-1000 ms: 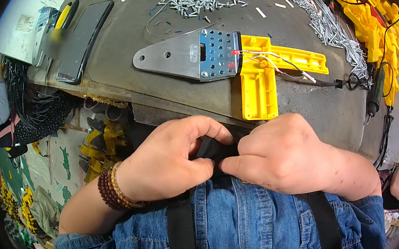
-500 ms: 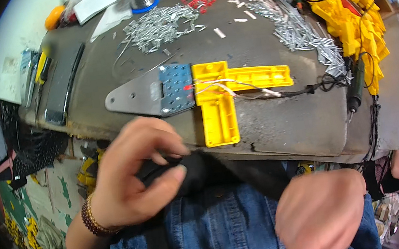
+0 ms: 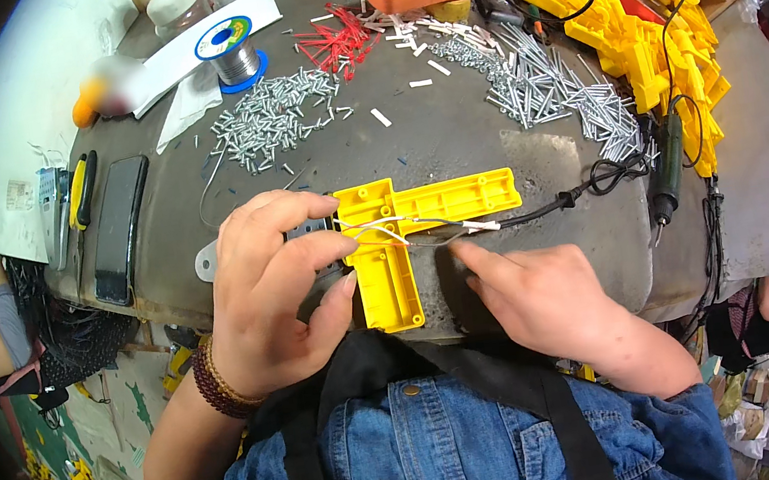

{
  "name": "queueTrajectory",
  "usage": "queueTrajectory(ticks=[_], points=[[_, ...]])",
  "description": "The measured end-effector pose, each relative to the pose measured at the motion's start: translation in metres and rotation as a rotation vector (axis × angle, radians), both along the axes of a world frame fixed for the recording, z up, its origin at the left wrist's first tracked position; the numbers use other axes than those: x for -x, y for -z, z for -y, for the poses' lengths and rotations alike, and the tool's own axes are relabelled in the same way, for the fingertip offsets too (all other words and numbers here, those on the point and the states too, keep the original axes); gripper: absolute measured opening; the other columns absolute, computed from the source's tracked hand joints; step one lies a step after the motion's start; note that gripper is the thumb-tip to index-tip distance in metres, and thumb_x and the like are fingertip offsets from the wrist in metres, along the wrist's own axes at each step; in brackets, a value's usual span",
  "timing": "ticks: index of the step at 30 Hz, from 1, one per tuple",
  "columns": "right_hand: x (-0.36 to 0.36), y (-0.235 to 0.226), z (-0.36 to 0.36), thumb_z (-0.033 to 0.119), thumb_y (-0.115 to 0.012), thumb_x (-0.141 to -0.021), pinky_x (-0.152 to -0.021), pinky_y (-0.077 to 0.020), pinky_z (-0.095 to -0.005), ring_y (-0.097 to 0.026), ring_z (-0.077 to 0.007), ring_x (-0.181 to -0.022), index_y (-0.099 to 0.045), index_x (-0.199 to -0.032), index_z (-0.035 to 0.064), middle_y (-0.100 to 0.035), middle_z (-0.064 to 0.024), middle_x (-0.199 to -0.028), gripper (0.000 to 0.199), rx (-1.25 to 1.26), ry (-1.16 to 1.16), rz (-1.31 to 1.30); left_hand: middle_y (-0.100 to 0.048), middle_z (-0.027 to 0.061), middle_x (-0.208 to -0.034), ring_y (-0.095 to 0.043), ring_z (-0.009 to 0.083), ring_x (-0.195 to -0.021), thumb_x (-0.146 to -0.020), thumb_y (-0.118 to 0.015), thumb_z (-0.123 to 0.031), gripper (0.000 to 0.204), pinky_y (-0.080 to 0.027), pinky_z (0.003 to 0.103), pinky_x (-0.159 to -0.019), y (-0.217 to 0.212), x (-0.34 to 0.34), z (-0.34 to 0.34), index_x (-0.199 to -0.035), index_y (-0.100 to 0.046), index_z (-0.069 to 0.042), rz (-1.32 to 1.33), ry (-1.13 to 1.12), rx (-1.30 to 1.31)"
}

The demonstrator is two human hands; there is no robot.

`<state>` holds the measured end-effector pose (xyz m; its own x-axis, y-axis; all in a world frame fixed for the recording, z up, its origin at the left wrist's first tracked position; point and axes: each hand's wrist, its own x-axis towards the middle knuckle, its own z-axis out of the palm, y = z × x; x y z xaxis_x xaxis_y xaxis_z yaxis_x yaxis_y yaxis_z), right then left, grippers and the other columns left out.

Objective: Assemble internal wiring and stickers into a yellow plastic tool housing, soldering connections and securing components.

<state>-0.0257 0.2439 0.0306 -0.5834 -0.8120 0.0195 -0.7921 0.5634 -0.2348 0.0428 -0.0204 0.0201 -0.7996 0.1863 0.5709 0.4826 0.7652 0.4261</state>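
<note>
The yellow housing (image 3: 404, 237) lies flat on the grey bench (image 3: 448, 134), near its front edge, with thin wires (image 3: 402, 228) trailing across it. The left hand (image 3: 265, 294) is curled over the housing's left end and the metal plate (image 3: 205, 262) under it, thumb and fingers closed on that end. The right hand (image 3: 537, 293) rests just right of the housing with fingers loosely extended and gripping nothing, the forefinger pointing at the wires; loose screws (image 3: 272, 124) lie farther back.
</note>
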Motion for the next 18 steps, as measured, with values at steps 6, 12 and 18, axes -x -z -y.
queueTrajectory(ticks=[6,12,18], points=[[0.006,0.011,0.015,0.013,-0.065,-0.085,-0.046,-0.0458,-0.0352,-0.059,-0.0204,-0.048,-0.057,-0.133,0.0021,-0.056,-0.0036,-0.056,0.050,-0.146,-0.058,-0.127,-0.058,0.0158,-0.117,-0.057,0.0358,-0.109,-0.067,-0.070,-0.003,0.026,-0.043,0.046,-0.094,-0.001,0.011,-0.003,-0.092,-0.064,-0.007,0.007,0.056,0.050],[0.012,0.001,0.007,0.012,-0.061,-0.089,-0.046,-0.0447,-0.0310,-0.056,-0.0164,-0.045,-0.055,-0.136,0.0029,-0.055,-0.0020,-0.054,0.048,-0.051,-0.057,-0.026,-0.059,0.0137,-0.117,-0.058,0.0348,-0.107,-0.066,-0.071,-0.004,0.022,-0.043,0.047,-0.092,0.002,0.014,-0.001,-0.087,-0.064,-0.007,-0.017,0.053,0.064],[0.017,-0.024,-0.016,0.021,-0.055,-0.101,-0.046,-0.0359,-0.0224,-0.045,-0.0066,-0.045,-0.057,-0.133,-0.0021,-0.056,0.0018,-0.059,0.039,0.598,0.295,1.518,-0.060,0.0114,-0.116,-0.058,0.0341,-0.107,-0.063,-0.072,-0.005,0.026,-0.043,0.046,-0.092,0.002,0.019,-0.003,-0.089,-0.068,-0.009,-0.044,0.070,0.082]])
